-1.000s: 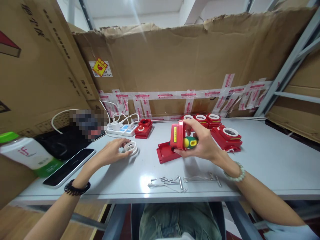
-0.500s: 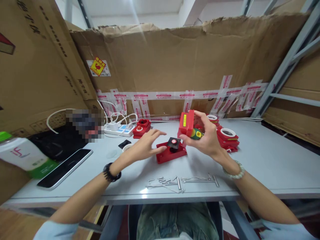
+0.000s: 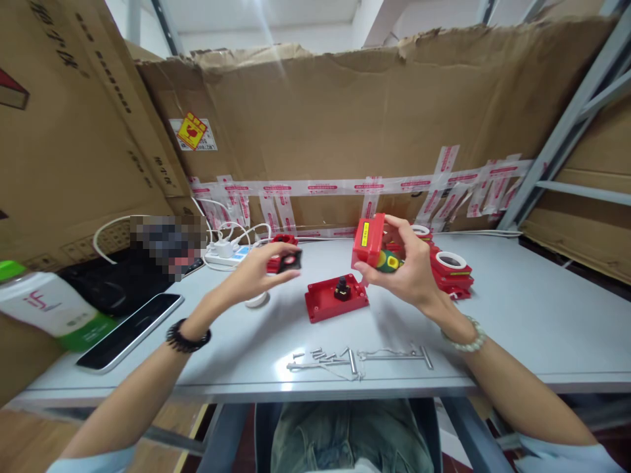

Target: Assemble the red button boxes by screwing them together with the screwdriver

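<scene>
A black square plate with a red centre (image 3: 290,262) is pinched between the thumb and fingers of my left hand (image 3: 254,272), held above the table. My right hand (image 3: 409,266) grips a red box-shaped housing (image 3: 369,241) with a yellow label. Tucked in the same hand is a screwdriver with a green and yellow handle (image 3: 388,262); its shaft is hidden. Between the hands lies an open red base (image 3: 323,303) on the table. Inside it stands a small black switch part (image 3: 342,290). Below my left hand rests a white ring (image 3: 257,300), partly covered.
Loose screws (image 3: 323,356) and small metal T-shaped rods (image 3: 353,362) on strings lie near the front edge. Red boxes with white rings (image 3: 451,272) stand at right. A power strip (image 3: 240,254), phone (image 3: 131,332) and bottle (image 3: 49,305) occupy the left. Cardboard (image 3: 320,118) walls the back.
My left hand has moved left and lifted the black square plate off the switch part in the red base. My right hand stays nearly still with the housing and screwdriver.
</scene>
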A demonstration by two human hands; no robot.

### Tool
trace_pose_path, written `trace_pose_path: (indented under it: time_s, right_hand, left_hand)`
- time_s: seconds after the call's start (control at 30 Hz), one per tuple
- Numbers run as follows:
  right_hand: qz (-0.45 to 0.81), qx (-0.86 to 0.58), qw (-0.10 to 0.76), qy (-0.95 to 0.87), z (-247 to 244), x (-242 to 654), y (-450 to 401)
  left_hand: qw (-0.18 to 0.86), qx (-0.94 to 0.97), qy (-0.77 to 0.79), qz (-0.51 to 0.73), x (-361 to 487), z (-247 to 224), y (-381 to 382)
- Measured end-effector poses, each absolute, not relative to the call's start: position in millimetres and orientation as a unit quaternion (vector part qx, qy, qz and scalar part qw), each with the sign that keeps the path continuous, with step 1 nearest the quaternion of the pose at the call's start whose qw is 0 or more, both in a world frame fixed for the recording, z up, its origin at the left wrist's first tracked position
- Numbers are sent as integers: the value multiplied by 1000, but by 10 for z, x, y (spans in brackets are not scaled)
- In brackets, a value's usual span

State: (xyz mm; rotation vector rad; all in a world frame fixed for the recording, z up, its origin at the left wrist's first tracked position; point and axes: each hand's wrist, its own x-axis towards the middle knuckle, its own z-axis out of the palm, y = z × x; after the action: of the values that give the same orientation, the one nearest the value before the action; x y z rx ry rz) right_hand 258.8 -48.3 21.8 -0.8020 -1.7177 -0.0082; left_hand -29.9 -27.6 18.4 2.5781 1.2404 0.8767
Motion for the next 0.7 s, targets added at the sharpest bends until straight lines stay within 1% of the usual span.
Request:
trace_pose_path:
  time_s: [0.07, 0.17, 0.23, 0.33, 0.47, 0.6, 0.7]
  right_hand:
    - [-5, -342, 582, -738, 212, 2584, -480]
    - [5, -341, 580, -740, 201, 2575, -480]
    - [19, -346, 578, -739, 199, 2569, -483]
    - [70, -361, 573, -732, 205, 2565, -477]
    - [200, -356, 575, -709, 228, 2557, -445]
    - [304, -335, 555, -698, 251, 2522, -450]
    - [373, -308, 524, -701, 253, 2496, -491]
  left_hand:
    - [49, 825, 486, 284, -694, 123, -251]
    - [38, 787, 569, 235, -1240, -126, -137]
    - [62, 776, 598, 194, -1487, -306, -46]
    - [78, 769, 607, 185, -1571, -421, 22]
    - [64, 786, 554, 266, -1102, -192, -155]
    - [113, 844, 411, 326, -277, 126, -477]
    - [126, 873, 312, 354, 236, 209, -610]
